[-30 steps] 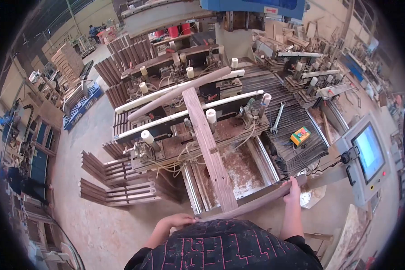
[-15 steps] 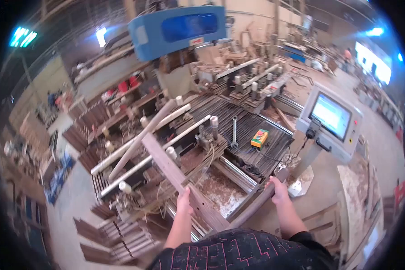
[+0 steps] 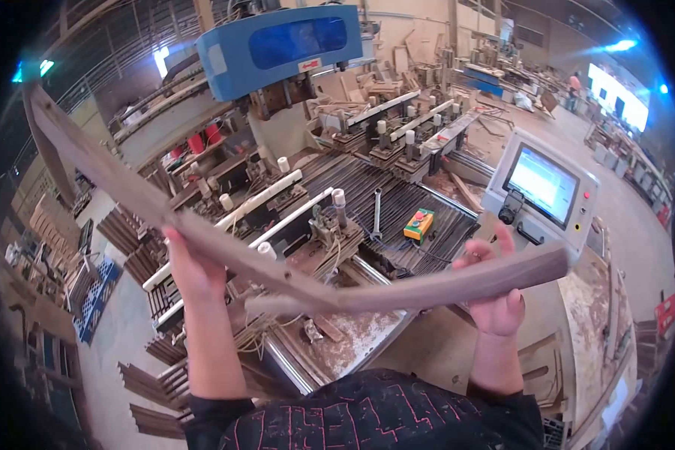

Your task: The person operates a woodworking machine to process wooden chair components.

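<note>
Up front, left hand [image 3: 197, 271] clasped, half-spread right hand [image 3: 496, 315] propped a brown H-shaped wooden frame [image 3: 251, 260]: lifting, presumably needing balance next.

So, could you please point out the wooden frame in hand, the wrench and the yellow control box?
Wooden frame [image 3: 256, 262]: head view, on its middle bar.
Wrench [image 3: 377, 213]: head view, middle of its shank.
Yellow control box [image 3: 418, 225]: head view, middle of its casing.
</note>
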Motion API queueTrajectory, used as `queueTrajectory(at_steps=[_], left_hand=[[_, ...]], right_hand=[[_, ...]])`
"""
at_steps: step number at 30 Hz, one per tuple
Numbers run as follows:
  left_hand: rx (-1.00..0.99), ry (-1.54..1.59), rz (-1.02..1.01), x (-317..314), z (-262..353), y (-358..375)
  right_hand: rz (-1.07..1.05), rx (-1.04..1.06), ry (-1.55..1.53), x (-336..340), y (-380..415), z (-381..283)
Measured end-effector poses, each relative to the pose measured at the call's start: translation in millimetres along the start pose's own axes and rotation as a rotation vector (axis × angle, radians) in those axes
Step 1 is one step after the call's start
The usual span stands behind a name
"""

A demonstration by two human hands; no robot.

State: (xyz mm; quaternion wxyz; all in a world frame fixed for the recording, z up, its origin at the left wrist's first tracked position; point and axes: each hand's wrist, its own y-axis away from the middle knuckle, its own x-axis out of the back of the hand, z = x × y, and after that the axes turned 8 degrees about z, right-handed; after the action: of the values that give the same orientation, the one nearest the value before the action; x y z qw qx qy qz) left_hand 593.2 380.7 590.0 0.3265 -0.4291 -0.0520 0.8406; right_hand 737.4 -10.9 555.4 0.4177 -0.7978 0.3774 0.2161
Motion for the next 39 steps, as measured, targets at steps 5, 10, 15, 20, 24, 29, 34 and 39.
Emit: queueTrajectory(at_steps=[5, 10, 15, 20, 24, 29, 34, 39], left_hand=[[-0.092, 0.053, 0.043, -71, 46, -47], [-0.083, 0.090, 0.051, -114, 68, -54], [0.028, 0.219, 0.280, -96, 41, -55], [0.067, 0.216, 0.044, -6, 22, -91], [0.524, 1.055, 0.050, 24, 19, -97], [0.497, 0.954, 0.028, 63, -25, -51], [0.534, 1.179, 0.290, 122, -100, 17], [0.617, 1.464, 0.341, 183, -166, 53]], right_hand=[[-0.302, -0.138, 0.453, -22, -22, 39], [-0.538, -0.220, 0.915, -13, -15, 108], [-0.594, -0.380, 0.717, 15, 11, 180], [-0.384, -0.134, 0.811, 21, -22, 145], [-0.387, 0.323, 1.171, 9, -56, 101], [-0.494, 0.474, 1.381, 13, -56, 85], [-0.754, 0.498, 1.548, 37, -44, 90], [-0.820, 0.504, 1.591, 69, -28, 107]])
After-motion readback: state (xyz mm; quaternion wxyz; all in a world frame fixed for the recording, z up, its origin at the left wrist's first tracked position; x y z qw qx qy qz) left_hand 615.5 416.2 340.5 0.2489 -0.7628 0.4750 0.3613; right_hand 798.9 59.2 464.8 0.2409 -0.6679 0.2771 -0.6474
